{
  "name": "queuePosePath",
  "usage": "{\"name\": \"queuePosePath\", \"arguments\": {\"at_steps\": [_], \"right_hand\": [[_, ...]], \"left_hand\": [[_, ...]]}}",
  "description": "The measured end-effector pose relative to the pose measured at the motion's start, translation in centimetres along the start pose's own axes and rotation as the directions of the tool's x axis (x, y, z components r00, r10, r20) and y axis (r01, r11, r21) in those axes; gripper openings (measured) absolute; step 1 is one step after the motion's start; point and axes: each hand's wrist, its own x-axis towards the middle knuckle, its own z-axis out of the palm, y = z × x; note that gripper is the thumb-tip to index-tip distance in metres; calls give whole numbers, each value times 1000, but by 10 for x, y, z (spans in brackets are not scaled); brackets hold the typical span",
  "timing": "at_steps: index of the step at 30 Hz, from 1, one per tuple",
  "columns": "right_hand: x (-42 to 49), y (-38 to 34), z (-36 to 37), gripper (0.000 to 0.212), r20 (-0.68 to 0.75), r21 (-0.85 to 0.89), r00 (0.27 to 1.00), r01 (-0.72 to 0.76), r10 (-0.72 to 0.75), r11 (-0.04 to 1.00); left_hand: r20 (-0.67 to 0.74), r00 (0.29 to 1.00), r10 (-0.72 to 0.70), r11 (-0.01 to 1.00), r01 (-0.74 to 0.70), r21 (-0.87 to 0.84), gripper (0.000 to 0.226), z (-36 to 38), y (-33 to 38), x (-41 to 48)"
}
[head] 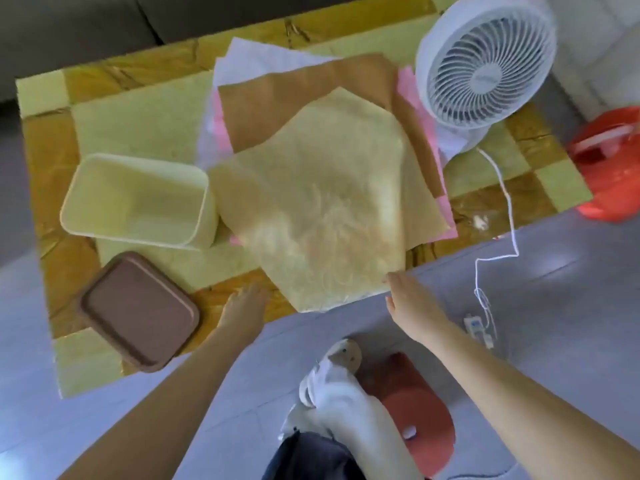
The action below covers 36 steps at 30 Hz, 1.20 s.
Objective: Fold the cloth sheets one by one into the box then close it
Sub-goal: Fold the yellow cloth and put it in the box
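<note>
First fold is starting. The top cloth [311, 209] lies mid-surface [145, 126], with one corner past the near edge. My left hand [246, 303] is open and empty. My right hand [412, 306] is at that corner, but I cannot tell its grip. Next I should pinch the corners. The box [138, 199] near the left edge is empty.

Both bare forearms are stretched forward from the lower corners of the view and are angled inward toward each other. The left hand [244, 308] is held palm down with its fingers extended, though they are blurred. The right hand [412, 303] is likewise turned palm down, its fingers kept straight and together and its thumb spread to the inner side.
</note>
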Motion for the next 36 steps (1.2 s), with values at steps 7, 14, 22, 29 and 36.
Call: {"name": "queuePosePath", "arguments": {"at_steps": [7,14,22,29,36], "right_hand": [[48,-10,81,43,91,-159,995,55,-41,986],[84,19,90,49,-51,-276,983,158,-179,948],[114,37,58,17,-43,-86,939,336,-341,938],[158,-21,70,23,-171,-96,859,474,-483,876],[177,-69,81,19,-312,-175,753,553,-579,815]], "left_hand": [[-91,988,125,991,-128,-29,81,59,8,52],[-166,952,256,961,-270,-66,34,65,1,86],[-333,924,190,967,-234,-97,26,36,2,126],[-457,884,97,986,-22,167,36,-7,-19,158],[-597,800,-57,995,92,29,28,-5,-9,163]]}}
